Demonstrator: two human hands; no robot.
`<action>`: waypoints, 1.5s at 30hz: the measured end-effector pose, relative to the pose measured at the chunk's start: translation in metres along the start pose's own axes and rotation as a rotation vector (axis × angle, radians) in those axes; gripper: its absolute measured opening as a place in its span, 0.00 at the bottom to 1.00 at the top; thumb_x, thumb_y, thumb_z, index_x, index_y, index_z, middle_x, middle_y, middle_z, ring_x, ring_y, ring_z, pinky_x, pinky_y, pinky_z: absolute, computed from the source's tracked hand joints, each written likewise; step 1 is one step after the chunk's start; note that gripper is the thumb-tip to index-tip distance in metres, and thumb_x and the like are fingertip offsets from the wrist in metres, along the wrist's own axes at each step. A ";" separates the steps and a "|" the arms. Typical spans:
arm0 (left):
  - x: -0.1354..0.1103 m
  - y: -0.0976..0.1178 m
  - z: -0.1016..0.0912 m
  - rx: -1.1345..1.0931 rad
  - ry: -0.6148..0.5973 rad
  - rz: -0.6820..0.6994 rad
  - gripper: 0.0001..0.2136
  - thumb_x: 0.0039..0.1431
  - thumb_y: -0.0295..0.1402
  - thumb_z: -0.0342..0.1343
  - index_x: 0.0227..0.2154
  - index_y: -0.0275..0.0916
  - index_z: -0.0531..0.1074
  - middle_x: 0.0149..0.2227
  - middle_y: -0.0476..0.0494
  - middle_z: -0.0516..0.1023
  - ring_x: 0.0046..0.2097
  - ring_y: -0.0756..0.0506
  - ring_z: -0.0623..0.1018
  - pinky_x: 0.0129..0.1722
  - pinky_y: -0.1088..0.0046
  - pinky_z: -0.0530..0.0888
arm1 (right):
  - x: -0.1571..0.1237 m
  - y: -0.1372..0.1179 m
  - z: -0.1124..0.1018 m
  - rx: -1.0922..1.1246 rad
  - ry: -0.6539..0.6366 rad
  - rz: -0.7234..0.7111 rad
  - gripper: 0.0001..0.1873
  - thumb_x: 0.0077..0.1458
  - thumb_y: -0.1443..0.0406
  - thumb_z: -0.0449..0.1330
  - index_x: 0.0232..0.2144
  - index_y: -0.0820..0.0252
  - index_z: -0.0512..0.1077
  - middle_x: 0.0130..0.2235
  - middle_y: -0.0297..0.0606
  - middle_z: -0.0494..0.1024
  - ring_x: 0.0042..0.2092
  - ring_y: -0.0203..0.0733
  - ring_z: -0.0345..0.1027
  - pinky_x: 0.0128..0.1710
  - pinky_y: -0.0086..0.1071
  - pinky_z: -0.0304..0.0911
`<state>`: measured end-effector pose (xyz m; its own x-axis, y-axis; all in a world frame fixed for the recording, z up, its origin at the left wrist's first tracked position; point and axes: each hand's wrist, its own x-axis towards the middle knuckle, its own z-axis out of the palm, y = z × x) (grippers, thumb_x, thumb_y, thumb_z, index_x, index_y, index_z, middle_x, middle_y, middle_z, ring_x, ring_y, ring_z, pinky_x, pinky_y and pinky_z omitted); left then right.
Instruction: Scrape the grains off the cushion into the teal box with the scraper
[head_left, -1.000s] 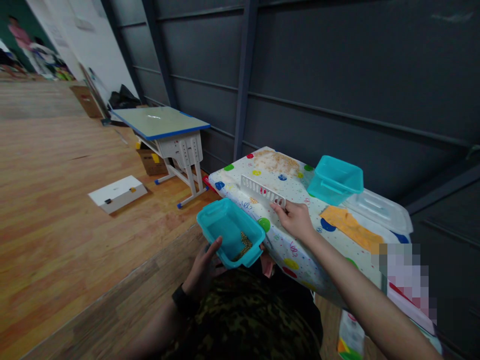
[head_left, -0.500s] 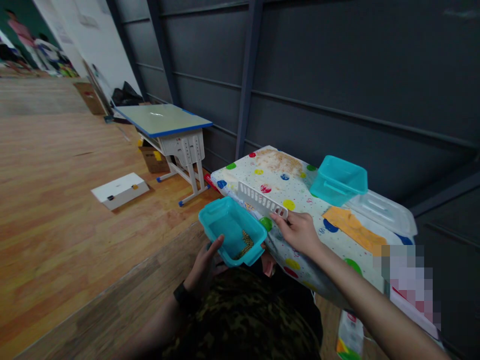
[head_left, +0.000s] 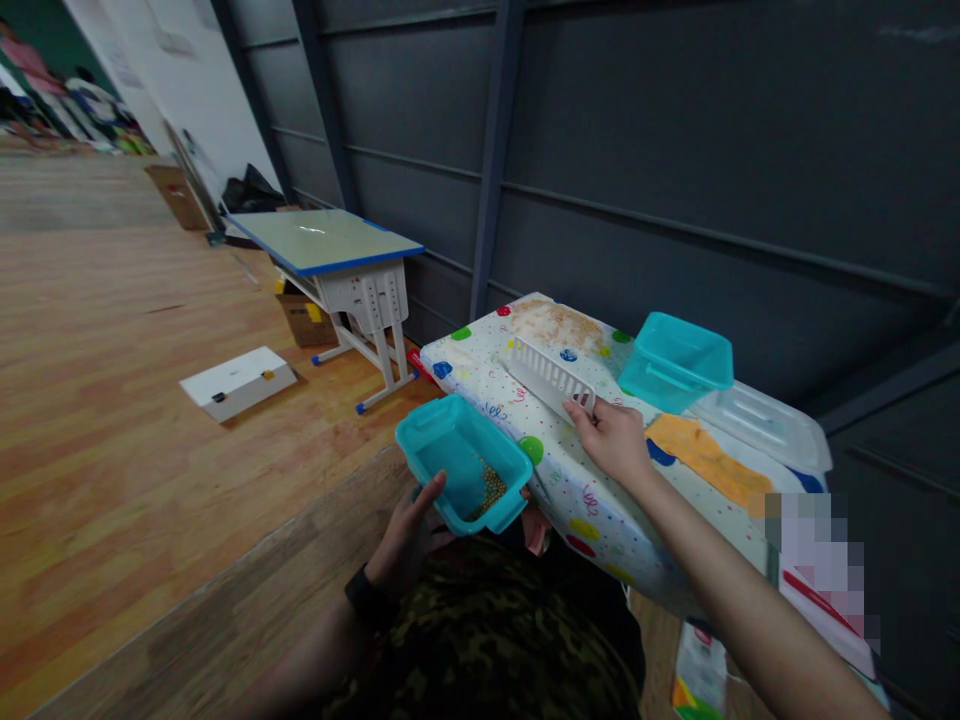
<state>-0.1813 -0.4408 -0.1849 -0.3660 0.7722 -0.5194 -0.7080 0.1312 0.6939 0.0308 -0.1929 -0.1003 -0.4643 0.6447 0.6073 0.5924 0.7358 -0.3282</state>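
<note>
Slotted strip: the white strip (head_left: 551,374) has shifted since half a second ago, away from the table's near edge and further in over the patterned cloth; whether its lower edge touches the cloth I cannot tell.
Strip grip: the right hand (head_left: 616,440) pinches its near end between thumb and fingers, apparently to leave the long side free.
Held tub: the blue tub (head_left: 437,440) hangs just beside the table's near edge, opening up, seemingly placed low there so loose grains could drop in; a small heap of grains (head_left: 491,490) lies in one corner.
Tub grip: the left hand (head_left: 409,525) has its thumb over the rim and the fingers mostly hidden beneath, likely to support the weight one-handed.
Cloth: scattered grains (head_left: 559,323) lie at the far end of the patterned cloth (head_left: 574,470).
Far side: a second tub (head_left: 652,388) stands near the wall, a clear lid (head_left: 776,430) and an orange rag (head_left: 705,462) beside it.
Beyond: a desk (head_left: 330,240) stands apart.
</note>
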 end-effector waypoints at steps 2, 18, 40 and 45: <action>0.000 -0.001 -0.001 0.000 0.000 -0.002 0.34 0.69 0.48 0.73 0.72 0.40 0.76 0.67 0.29 0.87 0.61 0.26 0.90 0.59 0.47 0.90 | -0.004 -0.002 -0.002 -0.013 0.012 -0.008 0.33 0.73 0.45 0.57 0.17 0.48 0.61 0.18 0.40 0.72 0.22 0.46 0.70 0.28 0.37 0.55; -0.001 0.001 0.002 0.017 0.015 -0.004 0.32 0.71 0.46 0.70 0.72 0.39 0.75 0.66 0.30 0.88 0.58 0.29 0.91 0.55 0.51 0.91 | -0.008 -0.023 -0.019 0.111 -0.031 -0.016 0.36 0.72 0.39 0.54 0.17 0.47 0.56 0.15 0.36 0.65 0.18 0.42 0.60 0.24 0.37 0.53; 0.000 0.000 0.000 0.011 0.011 -0.004 0.32 0.70 0.46 0.71 0.72 0.40 0.76 0.66 0.29 0.88 0.61 0.27 0.90 0.57 0.48 0.90 | -0.032 -0.034 -0.026 0.210 -0.046 -0.018 0.41 0.74 0.34 0.55 0.16 0.50 0.63 0.15 0.34 0.66 0.17 0.40 0.60 0.21 0.35 0.51; 0.000 0.000 0.000 0.027 0.029 -0.020 0.31 0.71 0.46 0.70 0.72 0.39 0.76 0.65 0.29 0.89 0.59 0.28 0.91 0.56 0.50 0.90 | -0.032 -0.028 -0.030 0.202 0.041 0.024 0.41 0.72 0.33 0.57 0.17 0.51 0.65 0.15 0.33 0.67 0.18 0.38 0.60 0.22 0.35 0.52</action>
<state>-0.1811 -0.4406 -0.1851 -0.3698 0.7511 -0.5469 -0.6987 0.1632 0.6966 0.0491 -0.2402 -0.0888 -0.4221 0.6563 0.6254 0.4564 0.7499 -0.4789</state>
